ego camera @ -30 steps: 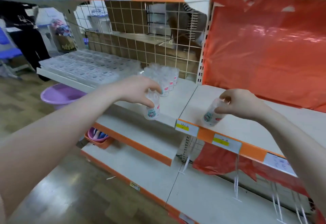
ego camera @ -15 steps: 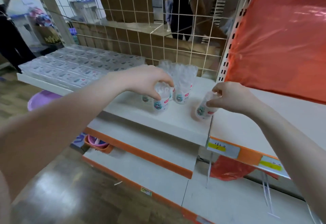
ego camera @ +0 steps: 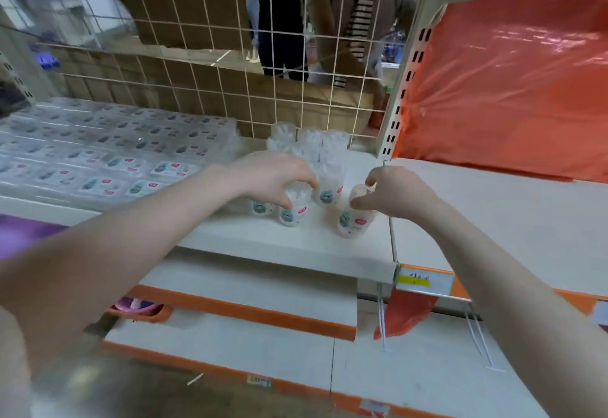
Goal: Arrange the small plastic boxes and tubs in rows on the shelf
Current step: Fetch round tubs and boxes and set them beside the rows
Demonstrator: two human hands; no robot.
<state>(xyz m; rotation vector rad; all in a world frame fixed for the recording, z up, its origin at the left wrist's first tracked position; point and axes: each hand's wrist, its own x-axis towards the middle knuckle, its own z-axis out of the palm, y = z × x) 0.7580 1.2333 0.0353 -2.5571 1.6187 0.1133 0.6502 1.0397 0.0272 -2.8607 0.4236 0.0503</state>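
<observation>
Left hand (ego camera: 273, 176) has its fingers curled down over a tub (ego camera: 293, 209); right hand (ego camera: 393, 192) pinches another tub (ego camera: 353, 220) by the top, both standing on the shelf (ego camera: 296, 243).

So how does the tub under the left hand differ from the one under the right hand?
The left hand's tub stands close against the other tubs at the front of the group; the right hand's tub stands apart, nearer the shelf's right end. The left one looks upright, the right one tilted. The left hand grips its tub from above; the right hand pinches its rim. Both are clear, with matching labels.
</observation>
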